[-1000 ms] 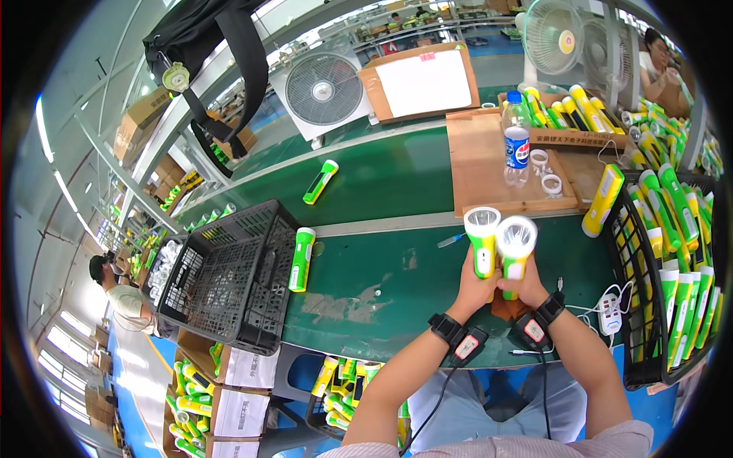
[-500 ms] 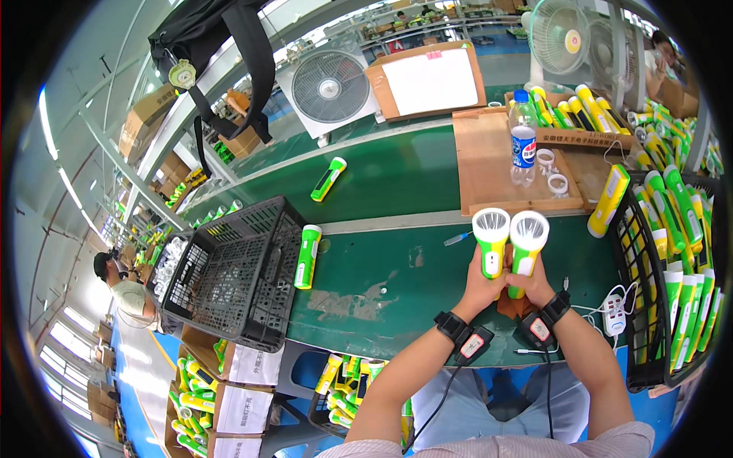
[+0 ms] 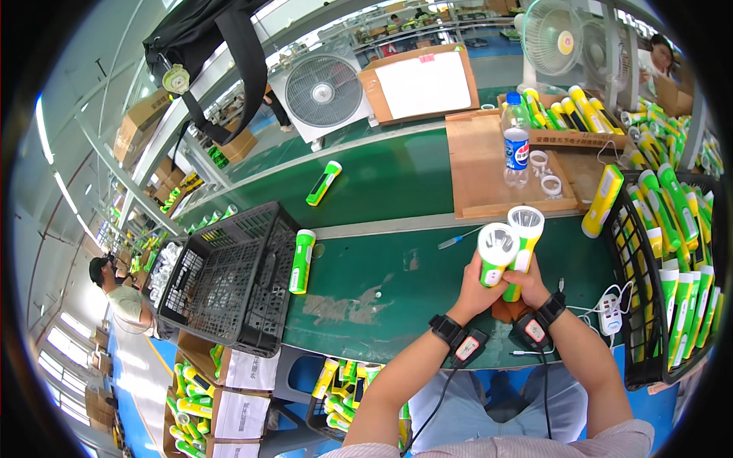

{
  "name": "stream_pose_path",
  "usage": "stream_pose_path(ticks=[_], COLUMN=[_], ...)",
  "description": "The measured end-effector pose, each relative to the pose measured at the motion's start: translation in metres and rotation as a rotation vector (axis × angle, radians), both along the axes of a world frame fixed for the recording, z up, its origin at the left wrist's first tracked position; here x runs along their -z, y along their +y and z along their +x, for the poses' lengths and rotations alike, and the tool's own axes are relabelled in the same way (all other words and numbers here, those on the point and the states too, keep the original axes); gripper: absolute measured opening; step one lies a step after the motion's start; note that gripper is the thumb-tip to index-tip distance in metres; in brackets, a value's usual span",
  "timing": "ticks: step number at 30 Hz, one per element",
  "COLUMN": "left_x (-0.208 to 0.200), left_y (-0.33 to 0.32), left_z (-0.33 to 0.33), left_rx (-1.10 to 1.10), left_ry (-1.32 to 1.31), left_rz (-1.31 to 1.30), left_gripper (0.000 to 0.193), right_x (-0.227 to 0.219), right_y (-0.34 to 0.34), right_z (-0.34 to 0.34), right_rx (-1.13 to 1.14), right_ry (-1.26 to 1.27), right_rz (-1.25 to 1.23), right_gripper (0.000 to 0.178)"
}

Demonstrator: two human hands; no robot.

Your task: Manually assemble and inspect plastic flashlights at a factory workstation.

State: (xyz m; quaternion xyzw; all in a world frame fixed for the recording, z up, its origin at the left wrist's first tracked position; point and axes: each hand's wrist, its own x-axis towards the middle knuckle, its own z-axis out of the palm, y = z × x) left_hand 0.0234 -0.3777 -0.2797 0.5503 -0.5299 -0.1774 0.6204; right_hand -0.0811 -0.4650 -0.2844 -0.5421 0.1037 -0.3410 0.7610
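Head: left hand (image 3: 475,294) grips torch (image 3: 496,252); handle hidden

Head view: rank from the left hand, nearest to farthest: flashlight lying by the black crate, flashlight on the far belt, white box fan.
From the left hand:
1. Flashlight by the black crate, lying on the near belt, to its left.
2. Flashlight on the far belt, farther up and left.
3. White box fan, behind the far belt, upper left.

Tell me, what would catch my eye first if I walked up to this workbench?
Probably the two green-and-white flashlights held heads-up at the middle of the green table: one in the left hand, one in the right hand. Next, the black plastic crate at the table's left edge, and the rack of matching flashlights at the right.
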Motion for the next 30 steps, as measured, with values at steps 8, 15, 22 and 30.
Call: stream_pose_path(ticks=[8, 15, 22, 30], left_x=[0.015, 0.006, 0.01, 0.004], left_y=[-0.005, -0.003, -0.003, 0.001], left_z=[0.0, 0.001, 0.002, -0.002], left_rx=[0.066, -0.041, -0.005, -0.017], left_ry=[0.335, 0.381, 0.11, 0.329], left_rz=[-0.005, 0.018, -0.019, 0.011], left_gripper=[0.049, 0.04, 0.044, 0.039], right_x=[0.008, 0.016, -0.002, 0.014], right_y=[0.0, -0.007, 0.001, -0.004], right_z=[-0.004, 0.003, 0.001, 0.0], right_rx=[0.066, 0.119, 0.045, 0.108], right_ry=[0.052, 0.144, -0.016, 0.11], right_rz=[-0.14, -0.59, -0.108, -0.423], right_gripper=[0.047, 0.045, 0.036, 0.038])
